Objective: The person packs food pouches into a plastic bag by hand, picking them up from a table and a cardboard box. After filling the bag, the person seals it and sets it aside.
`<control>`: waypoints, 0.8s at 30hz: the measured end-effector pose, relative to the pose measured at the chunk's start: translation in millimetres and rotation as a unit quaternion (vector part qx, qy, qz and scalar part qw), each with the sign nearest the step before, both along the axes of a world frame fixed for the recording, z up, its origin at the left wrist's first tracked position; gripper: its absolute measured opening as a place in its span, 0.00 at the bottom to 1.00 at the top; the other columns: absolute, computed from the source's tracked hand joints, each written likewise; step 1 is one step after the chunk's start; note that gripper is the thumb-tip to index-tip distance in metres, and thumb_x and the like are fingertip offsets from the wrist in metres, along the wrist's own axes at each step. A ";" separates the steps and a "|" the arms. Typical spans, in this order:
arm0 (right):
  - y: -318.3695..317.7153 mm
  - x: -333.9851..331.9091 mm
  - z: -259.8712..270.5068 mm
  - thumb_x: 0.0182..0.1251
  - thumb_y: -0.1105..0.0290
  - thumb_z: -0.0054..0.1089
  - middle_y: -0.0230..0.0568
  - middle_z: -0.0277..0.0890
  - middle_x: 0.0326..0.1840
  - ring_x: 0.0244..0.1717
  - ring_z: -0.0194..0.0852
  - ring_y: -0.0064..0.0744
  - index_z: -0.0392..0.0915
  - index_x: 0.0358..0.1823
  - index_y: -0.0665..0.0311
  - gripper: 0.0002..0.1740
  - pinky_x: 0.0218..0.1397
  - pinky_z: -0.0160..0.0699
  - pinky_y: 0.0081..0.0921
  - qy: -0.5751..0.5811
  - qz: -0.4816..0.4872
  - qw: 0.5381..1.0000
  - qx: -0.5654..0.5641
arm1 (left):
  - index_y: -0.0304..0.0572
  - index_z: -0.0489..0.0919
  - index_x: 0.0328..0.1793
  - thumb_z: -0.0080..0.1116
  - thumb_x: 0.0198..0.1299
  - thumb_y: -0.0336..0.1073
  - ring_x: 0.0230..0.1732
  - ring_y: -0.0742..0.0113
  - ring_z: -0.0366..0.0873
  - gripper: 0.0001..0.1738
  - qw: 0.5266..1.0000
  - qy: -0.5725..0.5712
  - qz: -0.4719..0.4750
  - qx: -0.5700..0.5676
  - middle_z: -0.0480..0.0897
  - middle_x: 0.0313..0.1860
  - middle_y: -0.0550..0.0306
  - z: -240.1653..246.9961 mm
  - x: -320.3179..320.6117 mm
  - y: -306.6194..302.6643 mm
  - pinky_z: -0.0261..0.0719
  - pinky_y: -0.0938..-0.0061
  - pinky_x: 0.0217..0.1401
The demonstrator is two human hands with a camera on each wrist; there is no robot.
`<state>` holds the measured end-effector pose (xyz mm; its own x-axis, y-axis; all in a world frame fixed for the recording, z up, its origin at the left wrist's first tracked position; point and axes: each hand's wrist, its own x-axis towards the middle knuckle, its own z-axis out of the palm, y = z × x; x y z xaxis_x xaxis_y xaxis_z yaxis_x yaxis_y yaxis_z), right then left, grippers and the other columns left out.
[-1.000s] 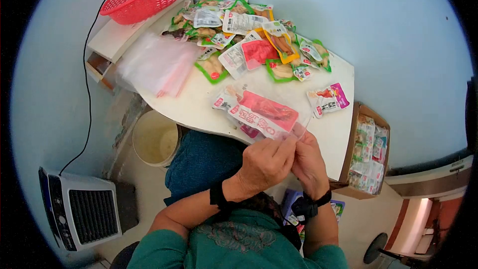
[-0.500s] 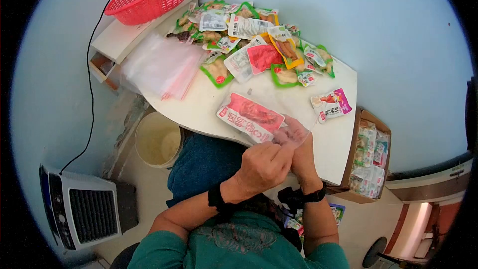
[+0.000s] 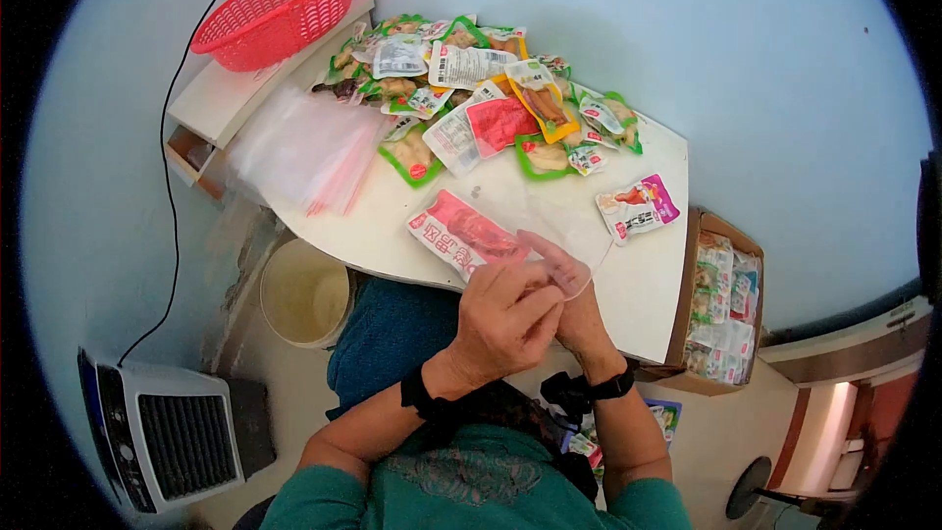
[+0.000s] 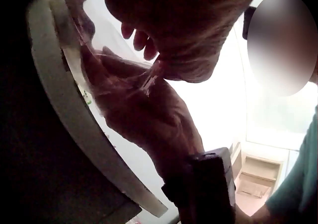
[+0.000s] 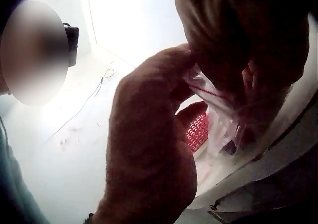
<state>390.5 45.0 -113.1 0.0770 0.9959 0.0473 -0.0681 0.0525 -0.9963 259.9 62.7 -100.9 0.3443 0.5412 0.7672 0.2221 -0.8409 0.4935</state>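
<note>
My left hand [image 3: 505, 314] pinches the edge of a clear plastic bag [image 3: 564, 216] above the table's front edge. Fingers of my right hand [image 3: 581, 319] show through the film at the bag's mouth, stretched out rather than curled. In the left wrist view, film drapes over that right hand [image 4: 144, 105], below the left hand [image 4: 184, 30]. A red-and-white printed food packet [image 3: 461, 231] lies in the bag, its lower end hidden behind the left hand. In the right wrist view, the bag's red seal line [image 5: 206, 90] runs between both hands.
Several snack packets [image 3: 402, 88] are heaped at the table's back. A single purple-and-white packet [image 3: 638, 206] lies right. Clear bags [image 3: 304, 147] are stacked left, near a red basket [image 3: 280, 15]. A carton [image 3: 726, 294] of packets stands right, a bucket [image 3: 309, 294] below the table.
The right hand's fingers have moved into the bag's mouth. The bag and red packet have shifted left, and the left hand now overlaps the packet's end.
</note>
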 end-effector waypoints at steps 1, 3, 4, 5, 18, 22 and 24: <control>-1.5 -0.9 1.7 0.64 0.77 0.59 0.38 0.82 0.45 0.43 0.76 0.20 0.67 0.69 0.71 0.30 0.45 0.77 0.18 -0.010 -0.009 1.000 0.014 | 0.39 0.81 0.39 0.66 0.49 0.26 0.45 0.45 0.80 0.10 1.000 -0.014 -0.011 0.002 0.82 0.42 0.47 1.1 1.3 4.7 0.78 0.57 0.50; -6.8 8.9 8.2 0.65 0.80 0.59 0.44 0.80 0.52 0.49 0.79 0.25 0.67 0.68 0.71 0.28 0.52 0.79 0.20 -0.074 0.028 0.997 0.005 | 0.38 0.79 0.38 0.65 0.51 0.26 0.53 0.40 0.79 0.09 0.999 -0.021 -0.036 -0.010 0.82 0.49 0.43 -1.6 2.1 10.5 0.76 0.54 0.57; -9.5 13.9 9.8 0.66 0.81 0.58 0.47 0.80 0.55 0.51 0.80 0.27 0.67 0.68 0.71 0.28 0.55 0.79 0.21 -0.104 0.045 0.994 0.000 | 0.37 0.79 0.38 0.64 0.52 0.26 0.56 0.38 0.78 0.08 0.998 -0.014 -0.048 -0.025 0.82 0.52 0.42 -6.5 1.2 12.8 0.75 0.53 0.60; -13.5 16.2 8.8 0.67 0.81 0.57 0.47 0.80 0.55 0.51 0.80 0.28 0.68 0.67 0.71 0.26 0.54 0.80 0.22 -0.068 0.035 0.997 -0.016 | 0.37 0.78 0.38 0.63 0.53 0.26 0.60 0.36 0.76 0.08 0.997 -0.009 -0.059 -0.039 0.81 0.55 0.40 -11.4 0.7 15.5 0.74 0.53 0.62; -4.0 111.5 55.8 0.69 0.72 0.58 0.43 0.84 0.35 0.31 0.84 0.28 0.80 0.49 0.73 0.12 0.30 0.83 0.23 -0.207 -0.097 0.971 -0.068 | 0.37 0.74 0.38 0.62 0.52 0.24 0.59 0.39 0.76 0.09 0.999 0.009 -0.046 -0.015 0.81 0.54 0.42 -30.7 2.2 24.5 0.73 0.51 0.61; 44.5 130.4 45.9 0.66 0.68 0.61 0.46 0.83 0.27 0.29 0.83 0.25 0.83 0.39 0.73 0.12 0.30 0.81 0.25 -0.370 -0.104 0.923 -0.001 | 0.39 0.74 0.39 0.61 0.54 0.26 0.61 0.38 0.75 0.08 0.999 0.016 -0.046 -0.013 0.81 0.56 0.42 -31.1 3.7 20.5 0.70 0.47 0.65; 69.1 127.6 45.2 0.65 0.62 0.62 0.49 0.82 0.26 0.29 0.84 0.30 0.84 0.35 0.72 0.16 0.32 0.81 0.30 -0.386 -0.120 0.912 -0.073 | 0.40 0.73 0.39 0.61 0.55 0.27 0.62 0.37 0.75 0.08 0.998 0.028 -0.047 -0.008 0.81 0.57 0.42 -29.0 3.4 16.8 0.69 0.45 0.66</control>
<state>518.1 114.1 -67.8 0.2937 0.9547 0.0479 0.6527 -0.1637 -0.7397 263.3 79.5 -129.9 0.4362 0.5166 0.7368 0.1704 -0.8514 0.4961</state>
